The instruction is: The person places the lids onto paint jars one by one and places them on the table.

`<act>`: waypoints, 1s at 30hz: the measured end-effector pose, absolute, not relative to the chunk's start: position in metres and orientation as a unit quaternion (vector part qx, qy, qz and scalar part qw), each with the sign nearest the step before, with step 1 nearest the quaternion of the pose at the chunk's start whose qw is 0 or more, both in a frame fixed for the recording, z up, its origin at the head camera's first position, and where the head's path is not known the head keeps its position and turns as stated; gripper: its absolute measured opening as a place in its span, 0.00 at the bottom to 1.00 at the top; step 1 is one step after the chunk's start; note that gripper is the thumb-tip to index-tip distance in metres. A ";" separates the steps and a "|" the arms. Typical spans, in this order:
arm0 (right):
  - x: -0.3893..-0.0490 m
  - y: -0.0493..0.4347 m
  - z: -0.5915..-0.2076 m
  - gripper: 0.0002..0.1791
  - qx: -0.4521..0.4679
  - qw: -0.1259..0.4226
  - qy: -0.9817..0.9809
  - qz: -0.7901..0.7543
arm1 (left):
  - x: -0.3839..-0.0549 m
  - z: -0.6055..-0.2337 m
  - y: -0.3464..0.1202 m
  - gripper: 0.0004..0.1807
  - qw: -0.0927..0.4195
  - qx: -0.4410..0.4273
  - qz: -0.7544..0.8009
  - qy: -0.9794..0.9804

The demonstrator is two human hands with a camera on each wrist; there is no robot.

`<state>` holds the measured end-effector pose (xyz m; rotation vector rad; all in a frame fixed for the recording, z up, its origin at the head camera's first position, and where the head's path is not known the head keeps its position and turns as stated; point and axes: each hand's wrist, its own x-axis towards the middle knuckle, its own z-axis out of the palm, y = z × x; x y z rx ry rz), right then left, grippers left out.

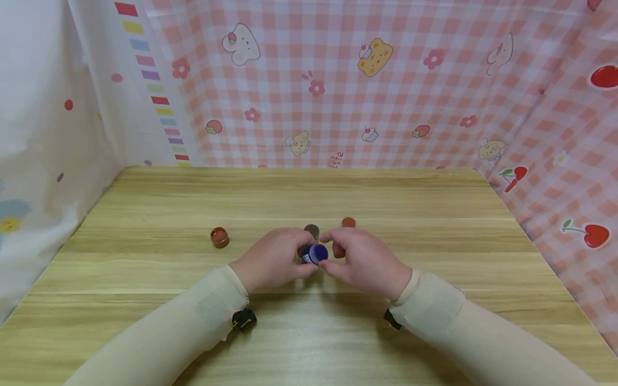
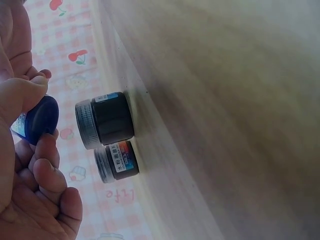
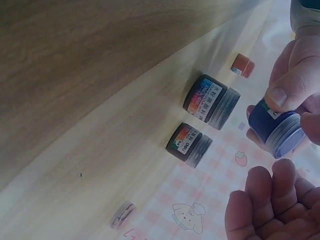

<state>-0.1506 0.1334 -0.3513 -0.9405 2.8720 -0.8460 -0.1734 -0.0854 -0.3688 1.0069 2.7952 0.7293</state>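
My left hand (image 1: 275, 257) grips a small blue paint jar (image 3: 267, 120) above the table. The jar is tilted, and its clear ribbed lid (image 1: 319, 252) faces my right hand (image 1: 362, 262). The right thumb is at the lid's edge; whether it presses on it I cannot tell. Its other fingers (image 3: 260, 187) are spread and loosely bent, apart from the jar. Beneath the hands, two dark paint jars (image 2: 114, 119) with clear lids stand on the table, side by side in both wrist views. In the head view the hands partly hide them.
To the left on the wooden table (image 1: 145, 279) stands an orange-brown paint jar (image 1: 220, 237) without a lid. A paint-stained round lid (image 1: 348, 222) lies behind my right hand. Patterned cloth (image 1: 338, 107) hangs around the table's back and sides.
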 end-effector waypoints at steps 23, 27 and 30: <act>-0.151 0.132 -0.351 0.14 -0.301 0.007 0.913 -0.275 | -0.174 -0.369 -0.085 0.12 0.048 0.328 0.235 0.914; -0.151 0.133 -0.351 0.16 -0.302 0.007 0.913 -0.275 | -0.174 -0.371 -0.085 0.12 0.046 0.329 0.236 0.913; -0.151 0.133 -0.351 0.17 -0.303 0.008 0.912 -0.277 | -0.174 -0.372 -0.085 0.11 0.044 0.327 0.237 0.914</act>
